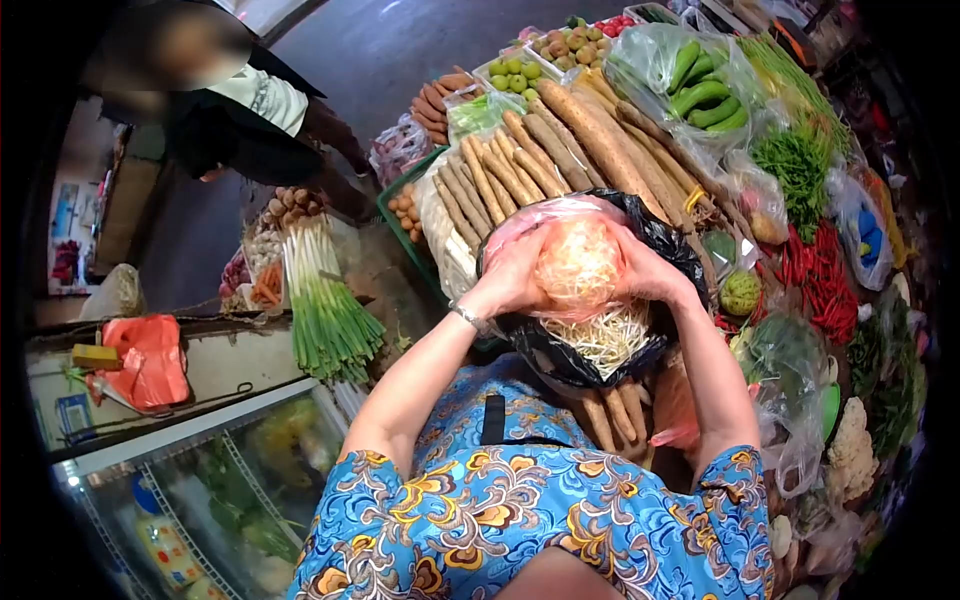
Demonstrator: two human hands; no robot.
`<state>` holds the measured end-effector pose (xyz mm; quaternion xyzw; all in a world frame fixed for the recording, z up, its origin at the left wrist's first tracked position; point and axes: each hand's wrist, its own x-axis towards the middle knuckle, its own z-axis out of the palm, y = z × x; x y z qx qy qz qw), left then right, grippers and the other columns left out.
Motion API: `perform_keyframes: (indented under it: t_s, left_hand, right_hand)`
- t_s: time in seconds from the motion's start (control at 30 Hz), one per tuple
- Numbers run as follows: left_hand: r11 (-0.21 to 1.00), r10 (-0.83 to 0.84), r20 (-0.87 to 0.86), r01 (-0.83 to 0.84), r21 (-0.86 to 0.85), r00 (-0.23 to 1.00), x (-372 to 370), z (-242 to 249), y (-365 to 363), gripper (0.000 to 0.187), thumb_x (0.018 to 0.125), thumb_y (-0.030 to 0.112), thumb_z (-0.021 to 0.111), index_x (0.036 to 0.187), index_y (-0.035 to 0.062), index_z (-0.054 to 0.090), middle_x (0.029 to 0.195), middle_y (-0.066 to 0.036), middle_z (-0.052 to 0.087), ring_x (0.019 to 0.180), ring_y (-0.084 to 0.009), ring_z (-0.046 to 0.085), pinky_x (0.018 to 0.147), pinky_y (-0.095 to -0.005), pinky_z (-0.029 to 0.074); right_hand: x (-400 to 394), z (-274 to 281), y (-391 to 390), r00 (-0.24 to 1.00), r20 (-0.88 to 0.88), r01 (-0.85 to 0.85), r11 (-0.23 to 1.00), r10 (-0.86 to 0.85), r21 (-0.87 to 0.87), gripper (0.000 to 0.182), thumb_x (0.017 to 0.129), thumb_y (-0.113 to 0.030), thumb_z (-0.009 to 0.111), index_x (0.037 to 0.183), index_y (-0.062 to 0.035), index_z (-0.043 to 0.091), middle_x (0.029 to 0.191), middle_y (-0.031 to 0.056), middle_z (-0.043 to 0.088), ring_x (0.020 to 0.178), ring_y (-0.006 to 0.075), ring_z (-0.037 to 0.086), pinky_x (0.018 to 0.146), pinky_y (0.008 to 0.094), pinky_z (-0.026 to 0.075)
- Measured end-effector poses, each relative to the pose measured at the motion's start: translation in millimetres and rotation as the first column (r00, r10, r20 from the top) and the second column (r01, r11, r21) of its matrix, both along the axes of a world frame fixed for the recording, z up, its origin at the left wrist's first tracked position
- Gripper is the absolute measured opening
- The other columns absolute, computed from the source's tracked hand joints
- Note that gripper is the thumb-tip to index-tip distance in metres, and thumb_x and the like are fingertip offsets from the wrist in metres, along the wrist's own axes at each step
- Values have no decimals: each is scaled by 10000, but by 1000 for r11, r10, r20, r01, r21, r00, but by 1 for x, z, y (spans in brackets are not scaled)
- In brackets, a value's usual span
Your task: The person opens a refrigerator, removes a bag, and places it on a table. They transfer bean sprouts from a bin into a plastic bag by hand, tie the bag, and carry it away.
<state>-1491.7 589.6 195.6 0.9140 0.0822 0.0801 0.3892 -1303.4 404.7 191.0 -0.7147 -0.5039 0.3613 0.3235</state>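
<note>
A thin pink plastic bag (581,262) full of bean sprouts is between my two hands, above a black plastic bag (522,338). My left hand (515,272) holds its left side, and my right hand (645,268) holds its right side. Loose bean sprouts (603,340) lie in the open black bag just below the pink one. The fingertips of both hands are partly hidden by the pink plastic. Long brown roots (510,170) lie beyond the black bag, and more roots stick out beneath it.
Green onions (330,300) and a green crate (385,205) are to the left. Red chillies (825,285), leafy greens (790,165) and bagged green vegetables (705,95) lie to the right. Another person (240,120) stands at the upper left. A glass-topped case (200,490) is at the lower left.
</note>
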Motion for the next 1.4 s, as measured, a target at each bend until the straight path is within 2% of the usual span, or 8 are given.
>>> perform_keyframes:
  t_s: [0.07,0.23,0.37,0.47,0.57,0.87,1.37,1.4]
  left_hand:
    - [992,17,-61,-25,-122,998,-3,5,-3,862,601,237,836,1340,8,456,1199,-234,604,1139,-390,570,975,-428,455]
    - [986,24,-29,-28,-165,999,-9,-5,-1,849,622,237,827,1352,19,451,1215,-237,598,1146,-399,564,979,-438,454]
    - [989,31,-5,-31,-144,1000,-4,7,-1,879,649,280,836,1378,15,424,1242,-256,574,1141,-419,559,987,-442,447]
    - [995,69,79,-63,-76,994,-8,-2,-3,877,679,286,825,1392,-8,407,1241,-262,574,1147,-417,553,990,-433,440]
    - [988,101,54,-93,-124,993,-15,-3,-10,835,702,276,808,1383,-9,418,1234,-258,579,1141,-411,561,981,-428,447]
    - [980,111,113,-90,-175,987,-2,3,-9,814,690,218,798,1379,-8,427,1234,-258,583,1122,-397,583,965,-411,466]
    - [985,-8,212,44,-166,977,12,84,-7,794,675,160,782,1371,-26,448,1303,-245,546,1240,-358,520,1056,-392,406]
    - [935,-4,201,75,-346,980,14,82,-9,825,673,143,811,1386,-26,430,1307,-191,553,1216,-298,539,1053,-373,418]
  right_hand:
    - [-3,3,-2,983,-182,22,1000,-19,12,1219,508,-333,915,1467,17,249,1437,240,381,1358,323,379,1144,369,297]
    - [3,-20,0,999,-37,25,998,-23,49,1235,486,-341,925,1459,17,255,1441,246,369,1356,332,379,1148,376,298]
    - [-5,-5,14,1000,-26,0,999,1,44,1100,588,-275,921,1448,1,292,1409,157,441,1300,211,418,1113,338,327]
    - [-12,9,15,946,-322,56,996,-29,75,1026,616,-224,909,1440,-25,330,1389,100,473,1262,159,446,1094,321,355]
    - [-22,21,8,920,-379,125,991,-101,39,1055,567,-250,916,1422,-18,343,1375,169,488,1275,247,476,1092,351,369]
    - [-23,13,14,769,-610,225,974,-188,-18,1017,586,-137,923,1425,-23,360,1360,50,501,1234,124,467,1089,297,362]
    - [-28,107,-12,604,-746,433,902,-280,12,908,599,-76,886,1376,4,424,1285,68,575,1176,149,548,1044,308,434]
    - [-26,107,-16,589,-760,426,904,-274,4,876,623,-86,871,1373,6,428,1277,72,584,1165,150,559,1038,305,441]
